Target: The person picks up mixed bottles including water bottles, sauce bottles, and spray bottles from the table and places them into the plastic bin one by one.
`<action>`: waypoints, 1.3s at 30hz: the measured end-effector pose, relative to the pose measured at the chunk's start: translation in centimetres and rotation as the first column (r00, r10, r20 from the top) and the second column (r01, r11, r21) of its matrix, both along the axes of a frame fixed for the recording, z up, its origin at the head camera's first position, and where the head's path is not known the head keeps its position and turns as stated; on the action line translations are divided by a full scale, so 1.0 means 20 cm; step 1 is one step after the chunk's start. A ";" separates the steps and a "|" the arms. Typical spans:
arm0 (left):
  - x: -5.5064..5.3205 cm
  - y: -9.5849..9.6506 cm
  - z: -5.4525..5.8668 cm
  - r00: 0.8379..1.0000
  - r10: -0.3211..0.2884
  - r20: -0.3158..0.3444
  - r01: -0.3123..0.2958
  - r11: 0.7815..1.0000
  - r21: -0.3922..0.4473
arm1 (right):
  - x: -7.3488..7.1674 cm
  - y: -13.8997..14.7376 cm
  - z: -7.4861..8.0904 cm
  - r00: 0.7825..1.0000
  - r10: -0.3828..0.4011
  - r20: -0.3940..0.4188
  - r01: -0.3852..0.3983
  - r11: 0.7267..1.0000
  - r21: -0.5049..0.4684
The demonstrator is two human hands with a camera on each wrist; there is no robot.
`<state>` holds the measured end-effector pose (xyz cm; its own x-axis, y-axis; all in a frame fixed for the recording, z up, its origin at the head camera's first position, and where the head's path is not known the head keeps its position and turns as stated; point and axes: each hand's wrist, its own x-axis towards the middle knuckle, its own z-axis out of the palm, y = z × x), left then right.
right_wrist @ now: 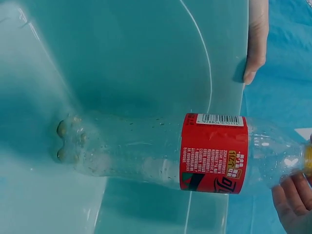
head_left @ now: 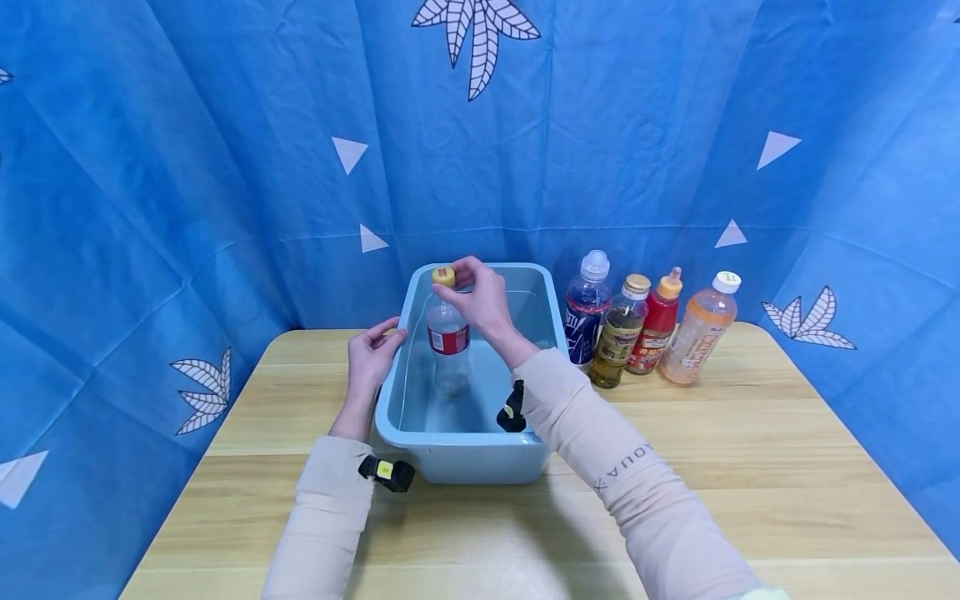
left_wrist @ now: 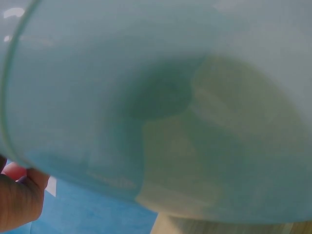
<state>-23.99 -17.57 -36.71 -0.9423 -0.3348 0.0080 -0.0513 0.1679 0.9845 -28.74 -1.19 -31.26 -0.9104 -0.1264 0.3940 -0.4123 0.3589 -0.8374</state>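
Observation:
A clear plastic soda bottle (head_left: 450, 340) with a red label and yellow cap (head_left: 444, 275) stands inside a light blue plastic tub (head_left: 465, 439). My right hand (head_left: 486, 302) pinches it at the top, by the cap and neck. In the right wrist view, the bottle (right_wrist: 214, 153) looks see-through, its bottom close to the tub floor; whether it touches cannot be told. At the tub's left side, my left hand (head_left: 370, 358) holds the rim with bent fingers. The left wrist view shows the tub's outer wall (left_wrist: 170, 146), with part of that hand (left_wrist: 22, 200) at its edge.
Right of the tub stand a dark blue-labelled bottle (head_left: 587, 308), a bottle of yellowish liquid (head_left: 620, 333), a red squeeze bottle (head_left: 656, 329) and a leaning orange-tinted bottle (head_left: 697, 337). A wooden table (head_left: 787, 467) lies beneath; a blue curtain (head_left: 637, 125) hangs behind.

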 end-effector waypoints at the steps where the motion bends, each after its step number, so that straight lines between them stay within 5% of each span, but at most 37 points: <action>1: 0.00 0.00 0.00 1.000 0.001 -0.003 -0.001 1.000 -0.002 | 0.00 0.00 0.00 1.000 0.000 0.003 0.000 1.000 0.003; 39: -0.01 -0.01 0.01 1.000 -0.023 0.008 0.024 0.999 -0.026 | 0.00 -0.01 0.02 0.999 0.022 0.050 -0.024 0.999 0.046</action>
